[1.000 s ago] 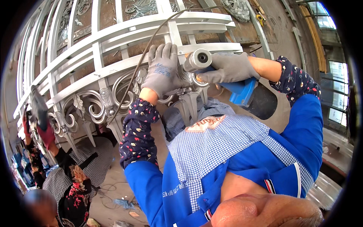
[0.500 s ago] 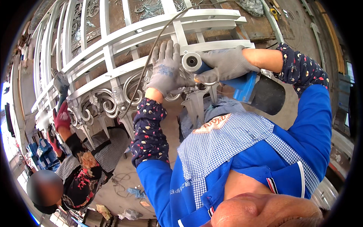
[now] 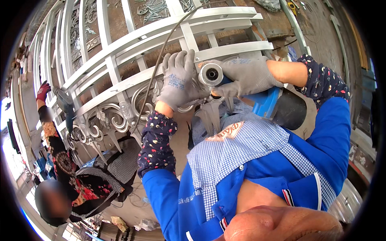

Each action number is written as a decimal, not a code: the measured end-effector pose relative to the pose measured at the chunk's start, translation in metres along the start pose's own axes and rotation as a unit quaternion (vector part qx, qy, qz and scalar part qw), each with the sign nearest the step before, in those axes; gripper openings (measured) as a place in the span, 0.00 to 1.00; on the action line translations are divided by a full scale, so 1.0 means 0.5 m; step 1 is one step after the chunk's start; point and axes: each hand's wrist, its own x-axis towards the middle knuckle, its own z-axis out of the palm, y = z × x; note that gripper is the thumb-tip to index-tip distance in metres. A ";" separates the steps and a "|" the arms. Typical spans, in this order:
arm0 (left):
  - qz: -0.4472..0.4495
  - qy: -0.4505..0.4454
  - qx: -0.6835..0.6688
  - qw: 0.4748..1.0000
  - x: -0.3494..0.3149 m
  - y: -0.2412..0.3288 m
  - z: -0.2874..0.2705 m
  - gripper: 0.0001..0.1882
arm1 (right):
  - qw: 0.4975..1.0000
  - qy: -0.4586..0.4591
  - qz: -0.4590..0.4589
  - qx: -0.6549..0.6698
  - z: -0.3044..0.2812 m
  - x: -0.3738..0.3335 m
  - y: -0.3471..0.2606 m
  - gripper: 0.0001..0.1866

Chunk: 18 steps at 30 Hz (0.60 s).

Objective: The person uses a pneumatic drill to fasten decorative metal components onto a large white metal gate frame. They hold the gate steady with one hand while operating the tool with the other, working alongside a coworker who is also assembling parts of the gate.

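Observation:
My left hand [image 3: 179,80], in a grey work glove, lies with fingers stretched out and flat against the near rail of a white metal railing [image 3: 235,49]. My right hand [image 3: 247,76], gloved alike, wraps round a blue cordless power tool [image 3: 261,105] with a round silver-and-black end and a dark lower part. That round end stands close to the left hand, beside the rail. Silver scrollwork [image 3: 116,118] and pointed silver spikes [image 3: 211,114] run along the railing's near side, partly hidden by my hands. A dark cable [image 3: 160,56] crosses the railing left of my left hand.
A co-worker [image 3: 86,180] is at the left, with a red-gloved hand [image 3: 43,91] by the railing bars. A grey power drill [image 3: 64,105] rests by the railing there. Loose screws or nails [image 3: 155,12] lie beyond the railing, and a yellow-handled tool [image 3: 292,8] at the far right.
The co-worker's gloved hand has left the grey drill and reached farther along the bars. My right hand and the blue tool have shifted slightly right and nearer; my left hand stays flat.

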 end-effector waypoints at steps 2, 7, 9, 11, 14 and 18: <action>-0.001 0.005 -0.001 1.000 0.003 0.006 -0.001 0.61 | 0.999 -0.015 0.027 0.024 -0.004 -0.002 -0.009 0.39; -0.006 -0.016 0.021 1.000 0.000 0.014 -0.012 0.60 | 0.998 -0.017 0.050 0.021 0.004 0.000 -0.009 0.40; -0.011 -0.023 0.026 0.999 -0.003 0.016 -0.015 0.60 | 0.998 -0.022 0.058 0.009 0.002 -0.001 -0.013 0.40; -0.015 -0.024 0.026 0.999 -0.002 0.018 -0.017 0.60 | 0.999 -0.020 0.044 0.008 0.009 0.002 -0.004 0.40; -0.017 -0.026 0.016 0.999 -0.002 0.016 -0.014 0.60 | 1.000 0.005 -0.016 0.020 0.029 0.011 0.045 0.41; -0.022 -0.044 0.019 0.999 0.002 0.015 -0.013 0.65 | 0.999 0.021 -0.021 0.034 0.031 0.001 0.043 0.40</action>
